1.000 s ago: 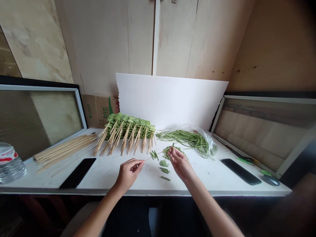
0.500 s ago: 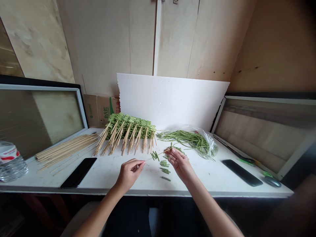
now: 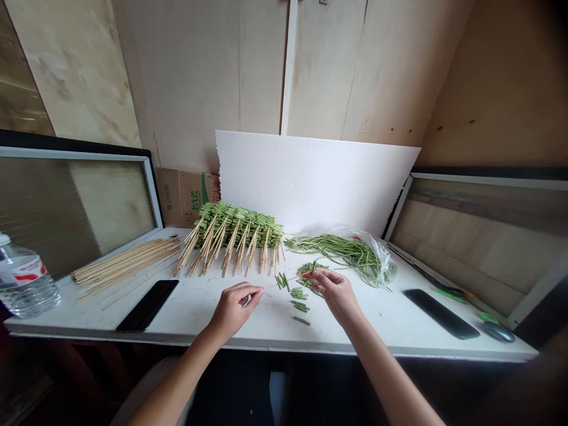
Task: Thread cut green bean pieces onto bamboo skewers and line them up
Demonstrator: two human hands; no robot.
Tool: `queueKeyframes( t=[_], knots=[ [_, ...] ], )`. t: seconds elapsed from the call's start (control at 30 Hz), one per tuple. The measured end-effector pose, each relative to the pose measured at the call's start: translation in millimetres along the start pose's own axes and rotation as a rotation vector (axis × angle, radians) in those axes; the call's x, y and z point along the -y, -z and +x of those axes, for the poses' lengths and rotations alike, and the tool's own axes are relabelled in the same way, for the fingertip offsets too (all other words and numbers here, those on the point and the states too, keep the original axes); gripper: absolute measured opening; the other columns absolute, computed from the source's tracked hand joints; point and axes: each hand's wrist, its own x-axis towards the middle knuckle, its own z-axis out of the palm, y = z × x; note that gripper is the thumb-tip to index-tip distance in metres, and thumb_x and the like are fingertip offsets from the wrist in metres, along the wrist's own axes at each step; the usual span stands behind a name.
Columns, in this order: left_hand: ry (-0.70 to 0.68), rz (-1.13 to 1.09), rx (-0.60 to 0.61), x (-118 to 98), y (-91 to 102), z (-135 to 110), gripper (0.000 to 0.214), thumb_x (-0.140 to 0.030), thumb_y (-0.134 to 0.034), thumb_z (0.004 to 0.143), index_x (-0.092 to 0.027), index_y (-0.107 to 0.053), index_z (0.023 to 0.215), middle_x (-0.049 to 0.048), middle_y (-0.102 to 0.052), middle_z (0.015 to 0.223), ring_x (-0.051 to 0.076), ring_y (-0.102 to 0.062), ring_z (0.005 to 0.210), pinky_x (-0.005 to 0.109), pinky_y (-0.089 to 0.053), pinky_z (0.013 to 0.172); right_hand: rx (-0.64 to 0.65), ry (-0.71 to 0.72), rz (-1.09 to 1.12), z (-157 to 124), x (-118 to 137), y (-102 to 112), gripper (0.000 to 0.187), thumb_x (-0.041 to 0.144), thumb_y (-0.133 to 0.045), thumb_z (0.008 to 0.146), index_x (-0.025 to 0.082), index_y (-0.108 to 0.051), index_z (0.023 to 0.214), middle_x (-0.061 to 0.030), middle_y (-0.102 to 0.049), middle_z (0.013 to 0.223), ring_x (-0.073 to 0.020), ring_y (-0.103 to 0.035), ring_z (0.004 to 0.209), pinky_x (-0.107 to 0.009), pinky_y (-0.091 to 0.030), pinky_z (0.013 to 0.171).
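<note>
My left hand (image 3: 237, 305) is closed, thumb and forefinger pinching one end of a thin bamboo skewer (image 3: 298, 276). Several short cut green bean pieces (image 3: 282, 281) sit crosswise on its middle. At the skewer's other end, the fingers of my right hand (image 3: 335, 291) are pinched together, and a small green bean piece (image 3: 314, 265) shows at their tips. Under and behind that hand lies a pile of cut bean pieces (image 3: 306, 270), partly hidden. Small groups of pieces (image 3: 300, 306) and a single piece (image 3: 302, 320) lie in a row on the white table (image 3: 266, 322) below the skewer.
Filled bean skewers (image 3: 239, 225) are stacked at the back left. Bare skewers (image 3: 128, 260), a black phone (image 3: 148, 306) and a water bottle (image 3: 27, 278) are at left. Long beans (image 3: 341, 248) in a plastic bag, a dark flat object (image 3: 441, 313) and a mouse (image 3: 497, 331) are at right.
The whole view has shifted slightly. My right hand has tilted lower along the skewer's end, and the bean piece at its fingertips shows less. My left hand keeps its pinch.
</note>
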Motion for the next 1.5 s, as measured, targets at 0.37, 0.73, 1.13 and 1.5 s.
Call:
queueKeyframes(
  t=[0.37, 0.73, 1.13, 1.5],
  knots=[
    [0.012, -0.038, 0.033, -2, 4.6, 2, 0.017, -0.023, -0.064, 0.097, -0.017, -0.080, 0.099, 0.0068, -0.071, 0.079, 0.015, -0.059, 0.064, 0.025, -0.046, 0.058, 0.045, 0.003, -0.097, -1, 6, 0, 0.030, 0.047, -0.087, 0.074, 0.021, -0.082, 0.089, -0.0120, -0.082, 0.097, -0.0304, -0.075, 0.104, -0.044, -0.056, 0.099],
    [0.004, -0.045, 0.022, -5, 9.0, 5, 0.019, -0.026, -0.063, 0.099, -0.018, -0.080, 0.099, 0.0079, -0.073, 0.081, 0.015, -0.060, 0.065, 0.025, -0.047, 0.058, 0.030, 0.019, -0.061, -2, 5, -4, 0.033, 0.050, -0.087, 0.073, 0.019, -0.080, 0.084, -0.0138, -0.081, 0.098, -0.0289, -0.075, 0.098, -0.035, -0.062, 0.077],
    [0.024, -0.066, 0.042, -5, 8.2, 4, 0.021, -0.027, -0.063, 0.099, -0.017, -0.081, 0.099, 0.0092, -0.074, 0.082, 0.017, -0.064, 0.068, 0.025, -0.050, 0.060, -0.010, 0.076, -0.092, -6, -7, -9, 0.033, 0.051, -0.084, 0.077, 0.021, -0.080, 0.091, -0.0124, -0.081, 0.100, -0.0325, -0.074, 0.106, -0.043, -0.062, 0.085],
    [0.001, -0.098, 0.007, -10, 3.3, 2, 0.023, -0.031, -0.063, 0.099, -0.017, -0.081, 0.096, 0.0094, -0.074, 0.080, 0.017, -0.065, 0.067, 0.026, -0.052, 0.060, -0.019, 0.095, -0.048, -10, -9, -21, 0.037, 0.054, -0.081, 0.080, 0.019, -0.079, 0.092, -0.0125, -0.080, 0.103, -0.0312, -0.074, 0.107, -0.047, -0.058, 0.100]
  ],
)
